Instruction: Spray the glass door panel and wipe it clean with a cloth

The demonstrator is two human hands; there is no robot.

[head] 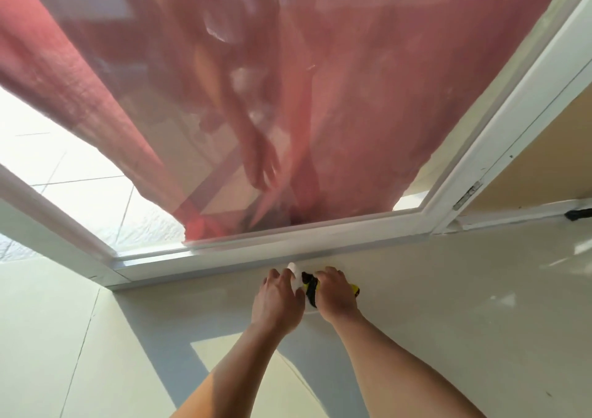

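The glass fills the upper half of the view, set in a white frame whose bottom rail runs just above the hands. A red curtain hangs behind the pane, and the person's arm and hand show faintly reflected in it. Down on the pale floor, right against the bottom rail, stands a spray bottle: white body, black and yellow head, with the yellow tip poking out to the right. The left hand is curled around the white part of the bottle, fingers on its top. The right hand is closed over the black and yellow head. Whether any white showing between the hands is cloth cannot be told. To the right, a door hinge sits on the white jamb beside a tan wall.
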